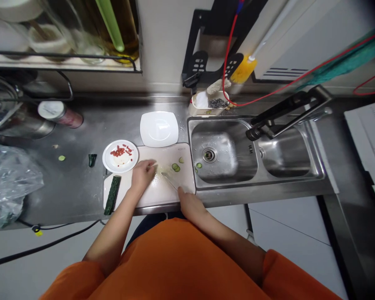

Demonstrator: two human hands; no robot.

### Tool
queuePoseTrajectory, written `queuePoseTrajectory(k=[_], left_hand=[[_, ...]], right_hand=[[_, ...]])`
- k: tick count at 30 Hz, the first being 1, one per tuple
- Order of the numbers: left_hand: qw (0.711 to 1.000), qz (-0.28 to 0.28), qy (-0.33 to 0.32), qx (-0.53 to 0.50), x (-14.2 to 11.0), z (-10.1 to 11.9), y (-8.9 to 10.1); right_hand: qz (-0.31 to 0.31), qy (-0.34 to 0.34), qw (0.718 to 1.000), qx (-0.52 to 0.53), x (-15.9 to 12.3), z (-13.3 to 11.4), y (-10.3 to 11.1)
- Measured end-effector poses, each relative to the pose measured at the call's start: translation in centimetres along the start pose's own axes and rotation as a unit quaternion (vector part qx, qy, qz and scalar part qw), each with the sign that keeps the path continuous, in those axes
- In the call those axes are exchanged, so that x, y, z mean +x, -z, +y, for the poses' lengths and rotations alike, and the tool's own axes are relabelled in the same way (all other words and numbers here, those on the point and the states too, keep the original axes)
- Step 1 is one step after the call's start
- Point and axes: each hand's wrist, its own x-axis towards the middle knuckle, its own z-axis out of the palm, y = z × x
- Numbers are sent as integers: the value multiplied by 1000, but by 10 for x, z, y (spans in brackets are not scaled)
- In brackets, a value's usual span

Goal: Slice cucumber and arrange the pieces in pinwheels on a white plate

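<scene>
A pale wall (162, 50) backs one steel counter (71, 183). One sink (234, 166), two-basined, adjoins the right edge of one cutting board (187, 179). Two white plates: a square plate (158, 129) behind the board, a round plate (118, 167) with red pieces at its back-left corner. Over the board, the right hand (190, 204) is closed around one knife (171, 181); the left hand (143, 175) is curled, its grip unclear. One cucumber length (112, 195) lies at the board's left end, one cucumber stub (92, 160) farther left; three slices (175, 167) sit board-right.
</scene>
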Motion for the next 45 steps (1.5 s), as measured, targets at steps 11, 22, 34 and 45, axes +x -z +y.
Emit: queuePoseTrajectory(k=[11, 22, 34, 45], left_hand=[[966, -231, -102, 44, 49, 39, -46], [954, -243, -167, 61, 50, 40, -43], [934, -290, -185, 95, 56, 45, -36], [970, -235, -45, -35, 41, 39, -16]], right_hand=[[-1, -18, 1000, 20, -3, -1, 2], [17, -8, 1000, 21, -1, 2, -1], [14, -8, 1000, 13, -2, 2, 1], [5, -4, 1000, -1, 0, 4, 1]])
